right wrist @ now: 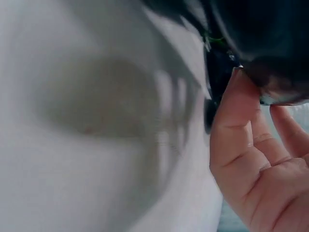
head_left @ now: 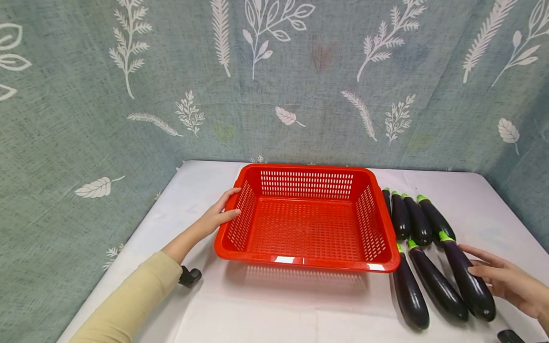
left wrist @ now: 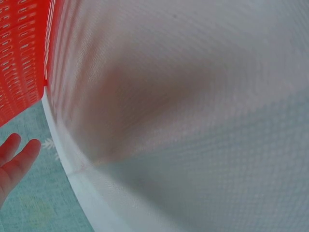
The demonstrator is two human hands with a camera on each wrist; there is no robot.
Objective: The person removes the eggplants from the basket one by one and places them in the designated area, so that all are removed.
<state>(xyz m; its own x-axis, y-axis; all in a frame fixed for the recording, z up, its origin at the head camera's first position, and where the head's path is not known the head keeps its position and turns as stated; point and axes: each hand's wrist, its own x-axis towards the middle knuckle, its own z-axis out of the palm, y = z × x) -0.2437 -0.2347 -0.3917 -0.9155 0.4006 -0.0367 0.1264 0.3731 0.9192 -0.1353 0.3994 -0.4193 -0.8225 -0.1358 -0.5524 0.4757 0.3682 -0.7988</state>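
A red plastic basket [head_left: 303, 227] with slotted walls sits in the middle of a white table, nothing inside it. On its left rim is my left hand [head_left: 218, 215], thumb over the edge; the left wrist view shows two extended fingers [left wrist: 20, 164] beside the basket wall [left wrist: 19, 53]. My right hand [head_left: 506, 281] holds a dark purple eggplant [head_left: 465, 276] with a green cap, thumb on the near side. In the right wrist view, the thumb and fingers [right wrist: 236, 113] touch the glossy eggplant [right wrist: 270, 43]. That eggplant overlaps another eggplant [head_left: 439, 286] at its left.
Right of the basket, more eggplants lie in two rows, one being a front eggplant [head_left: 409, 295] and another a back eggplant [head_left: 401, 219]. A patterned green curtain [head_left: 300, 119] hangs behind the white table [head_left: 257, 314] and along its sides.
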